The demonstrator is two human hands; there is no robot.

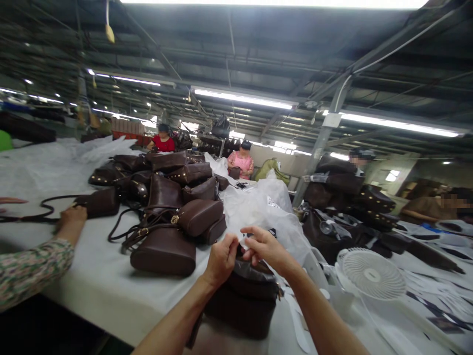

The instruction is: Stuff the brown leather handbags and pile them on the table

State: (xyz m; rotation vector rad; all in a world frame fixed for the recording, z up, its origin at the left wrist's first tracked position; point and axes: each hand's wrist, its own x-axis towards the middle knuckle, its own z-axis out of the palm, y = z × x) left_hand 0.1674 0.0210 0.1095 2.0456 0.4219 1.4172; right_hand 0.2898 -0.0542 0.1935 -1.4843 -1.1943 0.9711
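Head view: white scrap [243, 240], perhaps label, partly hidden by right hand [264, 249].

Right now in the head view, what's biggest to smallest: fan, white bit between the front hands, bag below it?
1. Bag (nearness may enlarge it)
2. Fan
3. White bit

Bare left forearm [177, 311] angled inward from lower edge | bare left hand [220, 259] folded, thumb and fingers drawn together | bare right forearm [320, 305] slanting in opposite | bare right hand [266, 250] close beside left, index finger [253, 230] outstretched leftward, others bent
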